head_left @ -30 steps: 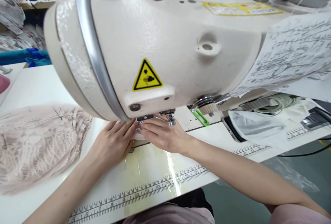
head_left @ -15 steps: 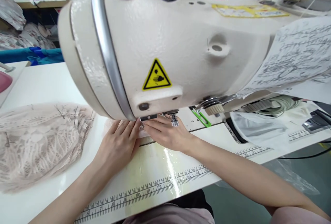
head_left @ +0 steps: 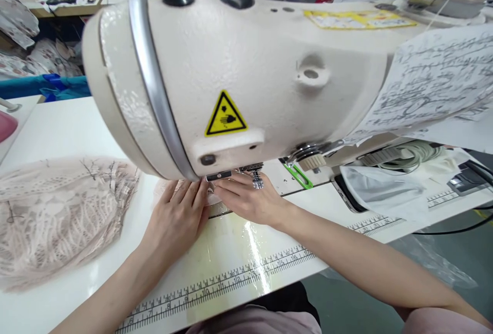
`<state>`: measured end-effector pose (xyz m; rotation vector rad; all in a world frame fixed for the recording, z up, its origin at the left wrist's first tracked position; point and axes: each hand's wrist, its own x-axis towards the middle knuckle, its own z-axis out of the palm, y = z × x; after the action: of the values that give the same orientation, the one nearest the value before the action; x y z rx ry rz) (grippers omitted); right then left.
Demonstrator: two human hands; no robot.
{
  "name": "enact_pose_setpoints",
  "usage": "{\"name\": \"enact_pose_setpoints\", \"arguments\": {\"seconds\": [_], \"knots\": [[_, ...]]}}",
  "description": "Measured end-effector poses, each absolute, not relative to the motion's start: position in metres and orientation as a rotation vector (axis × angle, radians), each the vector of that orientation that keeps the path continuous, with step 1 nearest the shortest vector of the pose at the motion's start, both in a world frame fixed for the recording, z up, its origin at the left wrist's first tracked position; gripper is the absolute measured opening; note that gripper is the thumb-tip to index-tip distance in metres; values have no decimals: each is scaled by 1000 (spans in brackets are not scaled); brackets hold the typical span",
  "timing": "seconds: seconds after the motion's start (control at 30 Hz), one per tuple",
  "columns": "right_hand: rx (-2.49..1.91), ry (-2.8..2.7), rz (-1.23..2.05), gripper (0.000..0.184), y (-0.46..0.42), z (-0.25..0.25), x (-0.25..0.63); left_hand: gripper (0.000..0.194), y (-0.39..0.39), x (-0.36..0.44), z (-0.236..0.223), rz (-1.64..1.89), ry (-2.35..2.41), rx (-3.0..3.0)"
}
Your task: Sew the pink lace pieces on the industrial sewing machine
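Below the head of a white sewing machine (head_left: 265,72), both hands rest on a small piece of sheer pale pink fabric (head_left: 162,188). My left hand (head_left: 177,213) lies flat with its fingers stretched forward over the fabric. From the other side, my right hand (head_left: 248,199) reaches in, fingers extended and close together, pressing on the cloth near the presser foot. The machine head covers the needle and the right fingertips. Only a narrow gap separates the two hands, and a bit of fabric shows in it.
A pink lace garment (head_left: 61,216) lies on the table to the left. Toward the right are green thread snips (head_left: 298,175), a phone (head_left: 348,195) partly under white cloth (head_left: 381,190), and a coiled cord (head_left: 416,156). Ruler markings (head_left: 215,290) run along the front edge.
The view has shifted slightly, so the machine head appears a little farther left and lower. Both hands keep nearly the same place and pose on the fabric.
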<state>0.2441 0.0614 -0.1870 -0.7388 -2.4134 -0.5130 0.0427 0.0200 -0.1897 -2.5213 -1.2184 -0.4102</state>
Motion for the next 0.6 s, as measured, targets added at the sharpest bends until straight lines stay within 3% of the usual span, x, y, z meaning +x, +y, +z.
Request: {"name": "enact_pose_setpoints", "arguments": {"seconds": [0.6], "knots": [[-888, -2460, -501, 21, 61, -188, 245, 36, 20, 49, -188, -395, -1266, -2452]]}}
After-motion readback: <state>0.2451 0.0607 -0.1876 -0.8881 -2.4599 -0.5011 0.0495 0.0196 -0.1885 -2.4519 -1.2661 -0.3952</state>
